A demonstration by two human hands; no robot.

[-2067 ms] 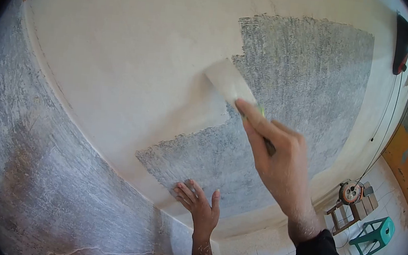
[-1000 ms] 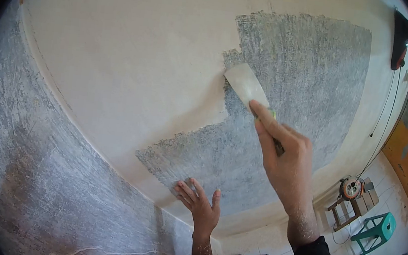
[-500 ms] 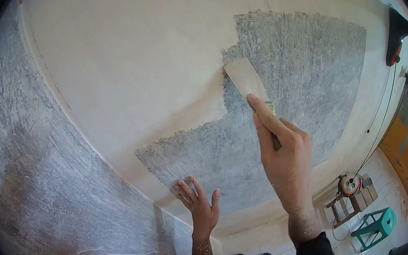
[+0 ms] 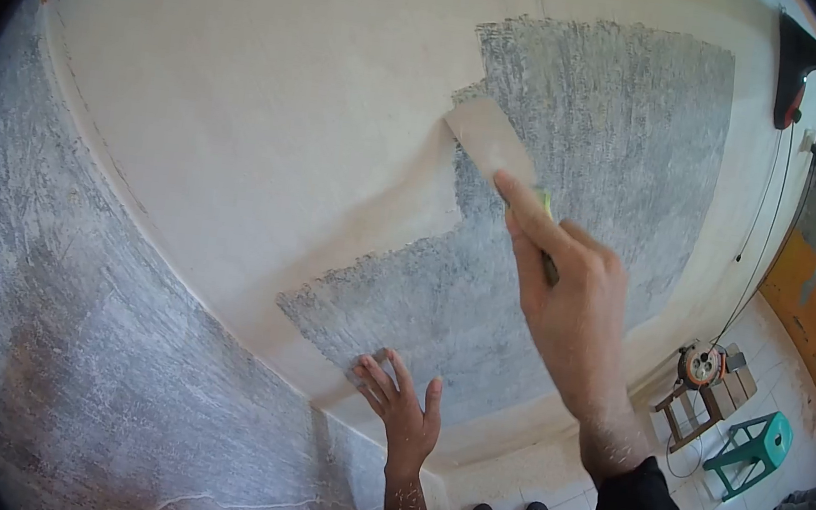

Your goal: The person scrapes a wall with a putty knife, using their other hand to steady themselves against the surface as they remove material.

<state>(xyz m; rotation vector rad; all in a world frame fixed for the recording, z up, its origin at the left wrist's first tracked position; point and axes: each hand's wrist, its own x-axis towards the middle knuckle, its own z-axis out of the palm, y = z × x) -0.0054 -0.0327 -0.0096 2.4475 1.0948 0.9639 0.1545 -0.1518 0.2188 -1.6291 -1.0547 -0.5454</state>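
Observation:
My right hand (image 4: pixel 572 269) is closed around the handle of a scraper (image 4: pixel 493 142) with a wide flat blade, index finger stretched along it. The blade's edge meets the wall where the pale coating (image 4: pixel 242 125) borders a bared grey patch (image 4: pixel 604 126). Lower down, my left hand (image 4: pixel 403 406) rests against the wall with its fingers spread, near the lower edge of the grey patch. Small pale flakes cling to both forearms. Most of the scraper's handle is hidden in my grip.
A grey mottled wall (image 4: pixel 135 355) meets this one at a corner on the left. At right stand a wooden stool with a cable reel (image 4: pixel 701 365) on it and a green plastic stool (image 4: pixel 756 451). Cords hang beside a black fixture (image 4: pixel 794 72). Another person's foot shows at lower right.
The scraper and my right hand have moved slightly up along the border of the pale coating. My left hand stays on the wall in about the same place.

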